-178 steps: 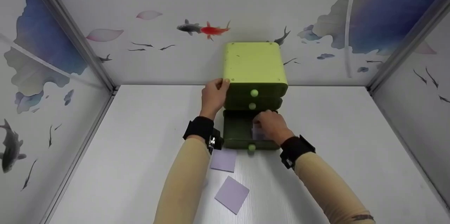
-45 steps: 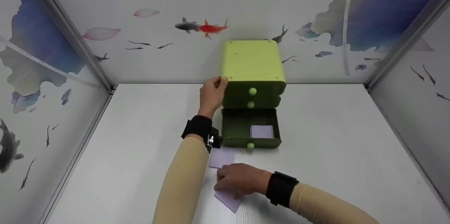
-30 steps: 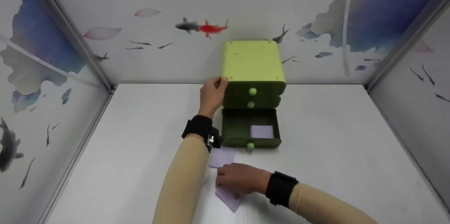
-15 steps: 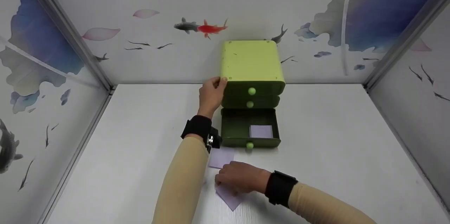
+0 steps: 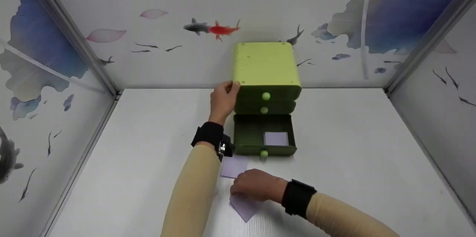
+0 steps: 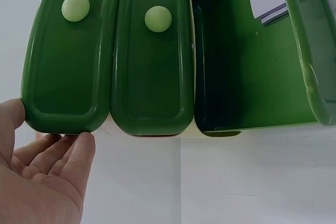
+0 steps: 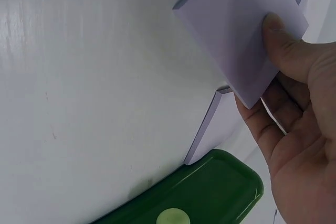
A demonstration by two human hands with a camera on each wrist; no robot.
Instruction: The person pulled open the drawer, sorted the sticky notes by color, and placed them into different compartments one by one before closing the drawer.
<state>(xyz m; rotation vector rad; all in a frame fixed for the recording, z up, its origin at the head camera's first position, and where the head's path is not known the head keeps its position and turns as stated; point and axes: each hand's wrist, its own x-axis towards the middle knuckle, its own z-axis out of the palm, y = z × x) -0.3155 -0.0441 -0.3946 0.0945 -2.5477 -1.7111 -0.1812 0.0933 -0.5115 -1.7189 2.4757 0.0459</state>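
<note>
Square lilac paper pad (image 7: 239, 30) pinched between thumb and fingers (image 7: 281, 32) of right hand (image 5: 254, 186), low over white counter (image 5: 353, 147), just before open bottom drawer (image 5: 264, 134). Left hand (image 5: 223, 99), fingers relaxed, flat against green plastic drawer cabinet (image 5: 266, 67) side. Counter bare to the right.

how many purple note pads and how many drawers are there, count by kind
purple note pads: 3, one in the open bottom drawer, one flat on the table, one pinched by the right hand
drawers in the green cabinet: 3, top drawer and middle drawer closed, bottom one pulled out
total: 6
</note>
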